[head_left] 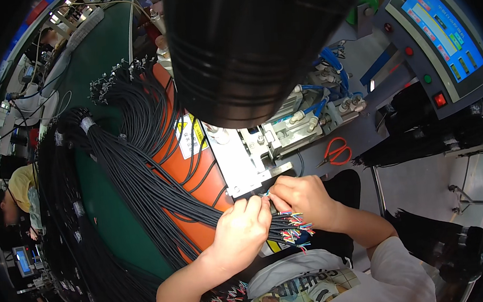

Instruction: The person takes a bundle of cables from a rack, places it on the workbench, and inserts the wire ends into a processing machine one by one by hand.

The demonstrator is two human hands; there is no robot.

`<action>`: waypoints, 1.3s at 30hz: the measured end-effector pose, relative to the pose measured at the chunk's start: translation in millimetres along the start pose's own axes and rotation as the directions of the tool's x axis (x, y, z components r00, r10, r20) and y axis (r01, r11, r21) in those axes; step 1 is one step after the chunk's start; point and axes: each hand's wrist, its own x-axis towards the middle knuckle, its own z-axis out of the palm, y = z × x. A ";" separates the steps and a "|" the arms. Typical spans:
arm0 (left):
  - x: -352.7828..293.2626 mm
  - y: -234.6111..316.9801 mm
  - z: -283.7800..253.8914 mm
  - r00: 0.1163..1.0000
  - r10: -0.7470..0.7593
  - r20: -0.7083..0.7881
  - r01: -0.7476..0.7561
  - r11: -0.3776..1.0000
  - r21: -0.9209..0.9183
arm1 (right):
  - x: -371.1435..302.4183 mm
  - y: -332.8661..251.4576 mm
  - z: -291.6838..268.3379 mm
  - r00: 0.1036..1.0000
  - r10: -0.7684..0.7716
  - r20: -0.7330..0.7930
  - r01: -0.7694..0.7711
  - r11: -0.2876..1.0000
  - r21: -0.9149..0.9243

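At the front edge of a metal machine fixture, both my hands are close together. My left hand has its fingers curled round a black cable near its stripped end. My right hand pinches at the thin coloured wires fanning from that end; its fingertips partly hide them. Beneath my hands lies a thick bundle of black cables, its ends stripped to red, yellow, white and blue wires. The bundle runs up and left over an orange surface.
A large black cylinder overhangs the fixture. Red-handled scissors lie right of it. A control panel with a lit screen and buttons stands at the upper right. More black cables hang at the right. A person in yellow bends at the far left.
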 end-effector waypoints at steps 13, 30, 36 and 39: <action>-4.0 -4.7 4.3 0.994 -0.066 -0.087 0.057 0.994 -0.098 | 0.2 9.7 11.3 0.945 0.304 0.119 -0.306 0.698 0.647; -28.6 -16.1 4.1 0.946 -0.130 -0.296 -0.005 0.911 -0.413 | -10.6 -13.4 6.8 0.962 0.234 0.144 -0.225 0.372 0.901; -22.2 -17.9 9.7 0.911 -0.222 -0.348 0.030 0.877 -0.480 | -13.1 -16.9 9.4 0.944 0.264 0.200 -0.220 0.047 0.974; -15.9 -13.1 7.5 0.905 -0.248 -0.347 0.026 0.844 -0.536 | -9.2 -21.0 8.1 0.912 0.343 0.227 -0.274 0.096 0.957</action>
